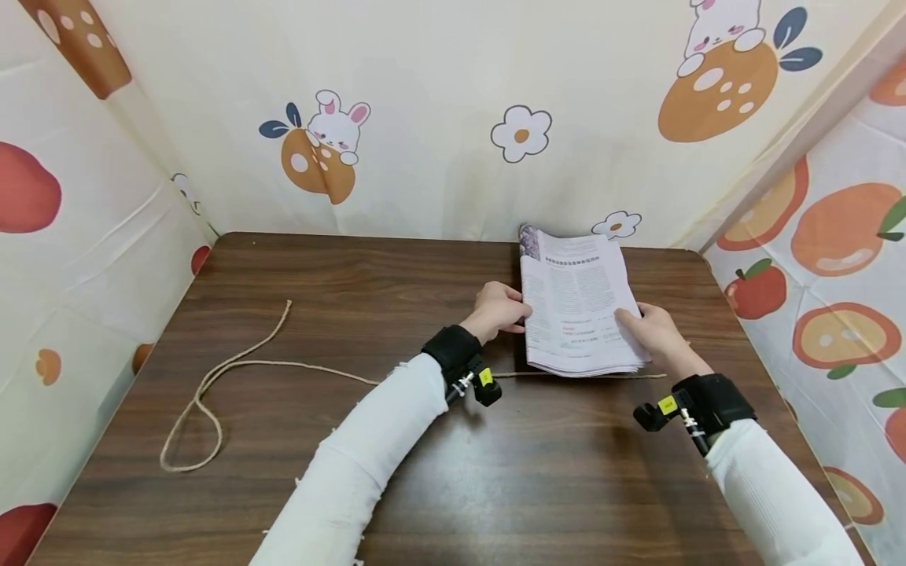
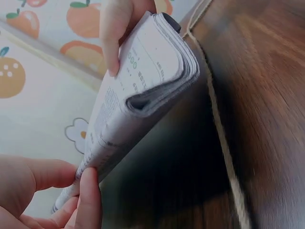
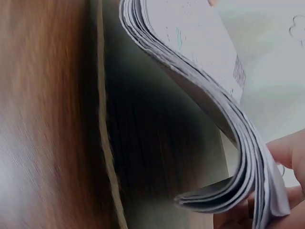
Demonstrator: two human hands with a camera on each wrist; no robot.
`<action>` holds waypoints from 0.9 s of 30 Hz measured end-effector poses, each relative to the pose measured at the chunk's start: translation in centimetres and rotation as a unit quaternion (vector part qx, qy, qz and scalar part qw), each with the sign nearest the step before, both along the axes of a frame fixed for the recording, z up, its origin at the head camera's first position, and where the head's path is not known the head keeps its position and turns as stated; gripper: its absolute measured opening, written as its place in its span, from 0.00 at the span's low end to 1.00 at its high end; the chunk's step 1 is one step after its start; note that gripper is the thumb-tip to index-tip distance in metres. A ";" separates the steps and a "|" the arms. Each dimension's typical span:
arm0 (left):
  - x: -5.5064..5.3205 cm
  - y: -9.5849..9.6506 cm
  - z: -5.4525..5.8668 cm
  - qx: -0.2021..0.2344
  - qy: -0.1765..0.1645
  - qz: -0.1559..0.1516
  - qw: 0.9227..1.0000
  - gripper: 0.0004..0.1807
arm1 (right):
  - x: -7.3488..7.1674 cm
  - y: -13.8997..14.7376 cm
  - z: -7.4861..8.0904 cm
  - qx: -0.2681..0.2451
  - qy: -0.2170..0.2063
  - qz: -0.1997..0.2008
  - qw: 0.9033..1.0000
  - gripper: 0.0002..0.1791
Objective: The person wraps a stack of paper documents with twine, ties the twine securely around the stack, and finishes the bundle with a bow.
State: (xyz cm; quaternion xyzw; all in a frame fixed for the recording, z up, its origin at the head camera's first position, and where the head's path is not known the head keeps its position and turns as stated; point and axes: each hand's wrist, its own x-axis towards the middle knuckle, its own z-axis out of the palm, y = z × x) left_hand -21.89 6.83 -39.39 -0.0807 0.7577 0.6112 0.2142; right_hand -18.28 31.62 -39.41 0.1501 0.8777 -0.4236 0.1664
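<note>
A folded newspaper [image 1: 580, 303], several layers thick, is held between both hands over the far right part of the table. At its left folded edge, my left hand [image 1: 495, 309] pinches the paper between thumb and fingers. My right hand [image 1: 657, 334] grips the right edge, thumb on the printed top face and fingers underneath. In the right wrist view the newspaper [image 3: 205, 78] bends in a curve, its layered edges spread near that hand. Below it runs a thin beige rope [image 1: 283, 362]; the left wrist view shows a gap and dark shadow between paper and rope [image 2: 219, 121].
The dark wood-grain table [image 1: 552, 479] carries the rope, which loops loosely at the left and reaches past the paper on the right. Sheets with fruit and rabbit prints hang behind [image 1: 425, 118] and on both sides of the table.
</note>
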 end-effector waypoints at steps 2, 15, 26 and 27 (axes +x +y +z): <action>0.3 -1.0 0.1 0.012 0.007 -0.009 1.000 0.16 | 0.5 -0.4 0.1 -0.026 0.004 0.001 1.000 0.39; 4.1 -7.8 0.6 0.030 0.020 -0.049 0.998 0.18 | 3.5 -4.8 0.5 -0.185 -0.004 0.018 0.983 0.31; 7.4 -12.2 0.8 0.008 0.030 -0.034 0.999 0.18 | 5.1 -7.7 0.1 -0.136 0.019 0.084 0.987 0.23; 7.8 -12.5 0.8 0.006 0.030 -0.032 0.999 0.18 | 5.3 -7.9 0.0 -0.131 0.022 0.091 0.987 0.22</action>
